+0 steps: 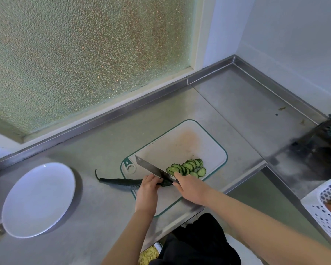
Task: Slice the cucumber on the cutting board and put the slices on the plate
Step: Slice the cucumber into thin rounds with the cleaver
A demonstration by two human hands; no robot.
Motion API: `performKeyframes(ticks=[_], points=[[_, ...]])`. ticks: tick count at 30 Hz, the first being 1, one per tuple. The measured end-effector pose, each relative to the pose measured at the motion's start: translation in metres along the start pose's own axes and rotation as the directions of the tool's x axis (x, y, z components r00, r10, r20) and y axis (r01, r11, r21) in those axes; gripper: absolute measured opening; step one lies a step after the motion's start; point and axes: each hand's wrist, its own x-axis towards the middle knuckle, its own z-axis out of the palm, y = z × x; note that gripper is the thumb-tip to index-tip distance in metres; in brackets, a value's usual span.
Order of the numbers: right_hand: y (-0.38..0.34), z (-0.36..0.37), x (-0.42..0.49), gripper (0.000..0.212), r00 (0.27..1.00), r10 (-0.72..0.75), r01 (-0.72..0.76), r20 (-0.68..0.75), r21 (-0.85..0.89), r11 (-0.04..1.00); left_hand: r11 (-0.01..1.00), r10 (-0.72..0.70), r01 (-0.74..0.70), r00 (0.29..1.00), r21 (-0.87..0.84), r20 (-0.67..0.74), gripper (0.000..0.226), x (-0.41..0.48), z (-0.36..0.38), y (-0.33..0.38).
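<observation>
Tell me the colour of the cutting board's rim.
Dark teal-green, around the white cutting board, seen in the head view.

Broad knife (pixel 151 167) across cucumber (pixel 122 182) on board (pixel 180 142)

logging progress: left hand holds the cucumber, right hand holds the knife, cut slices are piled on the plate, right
Not quite. The head view shows the slices piled on the cutting board, not the plate, which holds none. The left hand does hold the cucumber and the right hand the knife.
</observation>
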Motion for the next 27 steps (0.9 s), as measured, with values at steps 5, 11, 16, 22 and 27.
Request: performKeyframes(ticks=[5, 11, 16, 22, 27], points=[[0.001, 0.000, 0.000, 0.022, 0.999, 0.032, -0.030, -0.026, 0.061, 0.998, 1.000, -0.018, 0.018, 1.000, 0.012, 0.002, 0.024, -0.001, -0.003, 0.004], [0.004, -0.010, -0.003, 0.020, 0.988, 0.108, -0.096, -0.110, 0.107, 0.990, 1.000, -0.027, 0.027, 1.000, 0.004, 0.007, 0.022, -0.001, -0.003, 0.004], [0.001, -0.019, -0.008, 0.014, 0.987, 0.109, -0.093, -0.118, 0.129, 0.987, 0.999, -0.034, 0.034, 0.999, 0.006, 0.007, 0.019, -0.001, -0.004, 0.006], [-0.002, -0.015, -0.015, 0.027, 0.994, 0.085, -0.080, -0.062, 0.078, 0.994, 0.999, -0.053, 0.053, 0.999, 0.003, 0.009, 0.018, -0.002, -0.005, 0.007], [-0.003, -0.013, -0.019, 0.018, 0.997, 0.049, -0.046, -0.063, 0.050, 0.998, 0.999, -0.053, 0.053, 0.999, 0.006, 0.009, 0.023, -0.003, -0.005, 0.007]])
